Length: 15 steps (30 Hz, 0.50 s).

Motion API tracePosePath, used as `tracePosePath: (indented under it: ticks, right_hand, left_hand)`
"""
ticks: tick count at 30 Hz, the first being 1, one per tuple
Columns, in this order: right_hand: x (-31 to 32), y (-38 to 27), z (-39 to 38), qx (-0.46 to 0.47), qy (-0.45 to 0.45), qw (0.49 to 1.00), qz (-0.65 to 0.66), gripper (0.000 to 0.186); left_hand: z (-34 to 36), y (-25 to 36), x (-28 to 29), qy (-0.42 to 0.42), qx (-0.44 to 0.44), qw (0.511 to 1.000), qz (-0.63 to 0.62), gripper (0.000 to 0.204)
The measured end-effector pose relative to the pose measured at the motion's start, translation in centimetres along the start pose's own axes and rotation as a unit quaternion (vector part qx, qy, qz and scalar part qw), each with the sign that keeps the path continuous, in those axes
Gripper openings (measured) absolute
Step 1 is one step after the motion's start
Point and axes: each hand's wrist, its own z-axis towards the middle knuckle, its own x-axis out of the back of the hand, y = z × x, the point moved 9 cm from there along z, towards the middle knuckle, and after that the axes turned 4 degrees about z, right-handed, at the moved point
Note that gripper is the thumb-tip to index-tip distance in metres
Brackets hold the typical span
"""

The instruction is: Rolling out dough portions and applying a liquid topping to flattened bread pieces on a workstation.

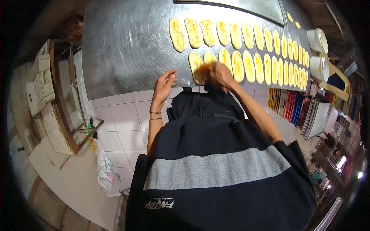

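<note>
Two rows of flat, oval dough pieces (194,33) lie on a steel table, each with a yellow-orange streak along its middle. My right hand (220,76) is closed over the left end of the near row. An orange-brown blur shows at its fingers, too smeared to name. Beneath it, the leftmost near dough piece (195,65) and its neighbour are partly covered. My left hand (165,86) hangs at the table's front edge, left of the rows, with loosely bent fingers apart and nothing in them.
The steel table (127,46) stretches away to the right. A dark-framed tray (239,4) lies at its far side. Two white tubs (319,68) stand at the right end, near two small dough bits (290,17). Coloured crates (295,108) are below right; a white bag (107,173) is lower left.
</note>
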Motion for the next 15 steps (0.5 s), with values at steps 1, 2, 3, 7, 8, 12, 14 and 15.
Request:
tracePosePath:
  ticks: [1,2,3,7,8,12,14,15]
  right_hand:
    - [-0.5,0.8,-1.3,0.013,-0.039,0.999,0.014,0.034]
    - [0.0,1.0,-2.6,0.015,-0.045,0.999,0.01,0.034]
    - [0.3,1.1,-3.8,0.021,-0.04,0.999,-0.011,0.033]
    - [1.2,-1.1,-1.1,-0.039,-0.063,0.997,0.0,0.033]
    - [1.9,-2.1,0.4,0.0,0.006,1.0,-0.005,0.031]
    - [0.2,-2.9,2.2,0.058,0.069,0.996,-0.023,0.037]
    - [-1.6,-3.0,-1.3,0.144,0.072,0.984,-0.074,0.048]
    - [-2.9,-1.5,-2.8,0.134,0.009,0.988,-0.078,0.046]
  left_hand:
    - [0.0,-0.3,-0.1,0.011,0.005,1.0,-0.02,0.039]
    - [-0.4,-0.5,-0.1,0.02,0.011,0.999,-0.038,0.039]
    - [-0.6,-0.9,0.0,0.021,0.013,0.999,-0.042,0.039]
    - [-1.3,-1.6,0.5,0.02,0.029,0.999,-0.014,0.039]
    - [-1.2,-1.5,0.5,0.016,0.035,0.999,-0.015,0.039]
    - [-0.5,-1.6,0.9,0.006,0.037,0.999,-0.011,0.039]
    - [-0.5,-1.4,1.5,0.017,0.024,1.0,-0.001,0.038]
    - [-0.3,-1.2,1.7,0.035,0.013,0.999,0.004,0.037]
